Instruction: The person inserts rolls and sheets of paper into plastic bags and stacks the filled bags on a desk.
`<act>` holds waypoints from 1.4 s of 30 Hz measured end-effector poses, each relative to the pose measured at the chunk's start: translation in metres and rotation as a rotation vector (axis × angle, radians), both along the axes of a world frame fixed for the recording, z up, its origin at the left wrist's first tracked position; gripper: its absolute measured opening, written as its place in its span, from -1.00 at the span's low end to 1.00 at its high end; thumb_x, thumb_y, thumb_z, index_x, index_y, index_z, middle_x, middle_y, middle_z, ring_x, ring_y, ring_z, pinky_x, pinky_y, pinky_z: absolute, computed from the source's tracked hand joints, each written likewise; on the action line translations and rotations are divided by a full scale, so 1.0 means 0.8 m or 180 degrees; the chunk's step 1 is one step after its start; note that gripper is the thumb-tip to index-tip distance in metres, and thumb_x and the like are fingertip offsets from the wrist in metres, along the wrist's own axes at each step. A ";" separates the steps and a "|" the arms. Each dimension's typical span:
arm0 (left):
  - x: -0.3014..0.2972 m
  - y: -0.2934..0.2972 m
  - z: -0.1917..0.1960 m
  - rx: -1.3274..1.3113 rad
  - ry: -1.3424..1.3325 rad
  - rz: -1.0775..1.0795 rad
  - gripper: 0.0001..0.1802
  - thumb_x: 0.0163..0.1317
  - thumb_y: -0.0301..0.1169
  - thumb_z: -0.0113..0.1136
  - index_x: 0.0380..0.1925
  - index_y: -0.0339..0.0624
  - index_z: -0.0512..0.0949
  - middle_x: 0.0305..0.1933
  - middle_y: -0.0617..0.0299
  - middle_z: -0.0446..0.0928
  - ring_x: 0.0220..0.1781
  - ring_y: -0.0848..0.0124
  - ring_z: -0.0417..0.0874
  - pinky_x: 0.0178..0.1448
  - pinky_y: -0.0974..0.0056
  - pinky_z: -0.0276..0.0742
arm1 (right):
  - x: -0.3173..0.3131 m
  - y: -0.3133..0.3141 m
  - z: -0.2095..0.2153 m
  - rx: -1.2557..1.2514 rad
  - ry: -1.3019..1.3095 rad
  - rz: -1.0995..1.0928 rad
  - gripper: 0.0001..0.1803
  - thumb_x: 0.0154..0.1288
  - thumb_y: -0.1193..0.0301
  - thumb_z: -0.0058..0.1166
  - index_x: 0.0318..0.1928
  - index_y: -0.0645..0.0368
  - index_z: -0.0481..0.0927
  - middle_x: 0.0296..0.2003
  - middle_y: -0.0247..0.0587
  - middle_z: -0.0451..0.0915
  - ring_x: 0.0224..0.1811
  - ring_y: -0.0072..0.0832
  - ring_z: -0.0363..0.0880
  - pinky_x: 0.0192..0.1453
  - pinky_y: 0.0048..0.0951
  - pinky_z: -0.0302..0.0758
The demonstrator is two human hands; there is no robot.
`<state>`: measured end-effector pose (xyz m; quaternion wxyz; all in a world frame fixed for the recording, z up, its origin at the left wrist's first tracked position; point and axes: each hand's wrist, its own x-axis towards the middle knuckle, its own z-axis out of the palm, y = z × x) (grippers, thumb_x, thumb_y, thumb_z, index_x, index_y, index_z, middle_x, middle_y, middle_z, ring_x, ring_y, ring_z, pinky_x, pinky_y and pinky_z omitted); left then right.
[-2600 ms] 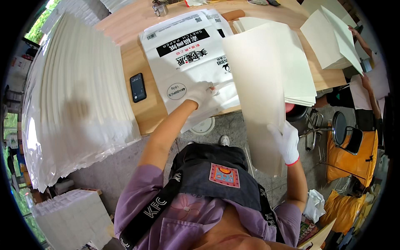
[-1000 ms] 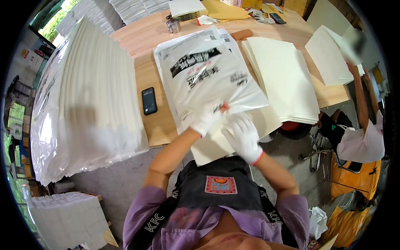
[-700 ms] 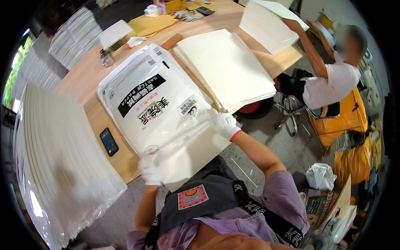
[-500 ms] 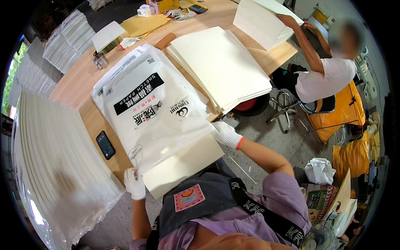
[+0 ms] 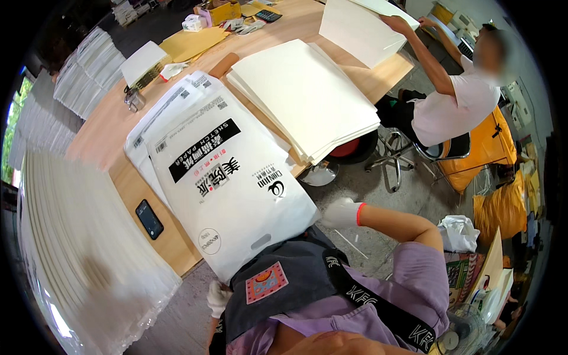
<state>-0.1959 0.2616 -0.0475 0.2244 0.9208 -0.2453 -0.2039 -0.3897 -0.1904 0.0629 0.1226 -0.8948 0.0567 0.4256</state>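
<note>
A white printed plastic bag [image 5: 236, 231] lies over the table's near edge and reaches my apron. Its slotted handle end faces me, and paper inside it no longer shows at that end. My right hand [image 5: 342, 213], in a white knit glove with a red cuff, is closed at the bag's near right corner. At the near left corner, low beside my apron, my gloved left hand [image 5: 219, 297] is closed, its fingertips partly hidden. More white printed bags [image 5: 139, 142] lie beneath. Beside them sits a stack of large cream paper sheets [image 5: 305, 94].
A phone [image 5: 149, 219] lies on the wooden table [image 5: 97, 139] to the left. Tall plastic-wrapped paper [image 5: 89, 236] stands at its left edge. A metal cup [image 5: 135, 99] is farther back. A seated co-worker [image 5: 455, 106] handles a large white sheet [image 5: 361, 29] at far right.
Both hands have come down toward my body, drawing the bag's end over the cream paper that stuck out. The printed face now lies smoother, with its handle slot in view.
</note>
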 end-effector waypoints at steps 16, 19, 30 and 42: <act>0.094 -0.191 0.285 -0.2297 0.0090 0.0014 -0.66 0.36 -0.24 0.11 -0.09 -0.34 0.56 -0.26 0.12 0.61 -0.19 0.42 0.61 -0.07 0.32 0.51 | 0.080 0.063 -0.121 0.5358 -0.0589 -0.3863 -0.49 0.38 0.40 -0.11 0.30 0.29 0.27 0.15 -0.23 0.46 0.15 -0.44 0.46 0.22 -0.40 0.42; 0.076 -0.172 0.389 -0.2301 -0.0696 -0.0397 -0.70 0.36 -0.29 0.10 -0.12 -0.33 0.57 -0.30 0.06 0.60 -0.29 0.36 0.62 -0.17 0.30 0.53 | 0.133 0.090 -0.108 0.5033 -0.0801 -0.3566 -0.49 0.36 0.44 -0.12 0.30 0.28 0.29 0.13 -0.23 0.47 0.12 -0.44 0.49 0.18 -0.39 0.47; 0.152 0.157 0.640 -0.3906 -0.3900 0.1433 -0.66 0.35 -0.36 0.06 0.07 -0.28 0.45 -0.03 0.12 0.48 -0.03 0.37 0.52 0.05 0.35 0.40 | 0.461 0.254 0.282 0.4991 -0.2052 -0.1556 -0.48 0.34 0.10 0.13 0.08 0.28 0.47 0.03 -0.11 0.52 -0.09 -0.54 0.47 -0.04 -0.41 0.46; 0.215 0.348 0.360 -0.3380 -0.3254 0.3221 -0.57 0.40 -0.30 -0.10 0.15 -0.35 0.41 0.18 0.02 0.46 0.18 0.21 0.47 0.33 0.16 0.33 | 0.462 0.319 0.325 0.5323 -0.1160 -0.0708 -0.49 0.38 -0.02 -0.02 -0.26 0.26 0.58 -0.53 -0.07 0.61 -0.61 -0.44 0.52 -0.58 -0.46 0.43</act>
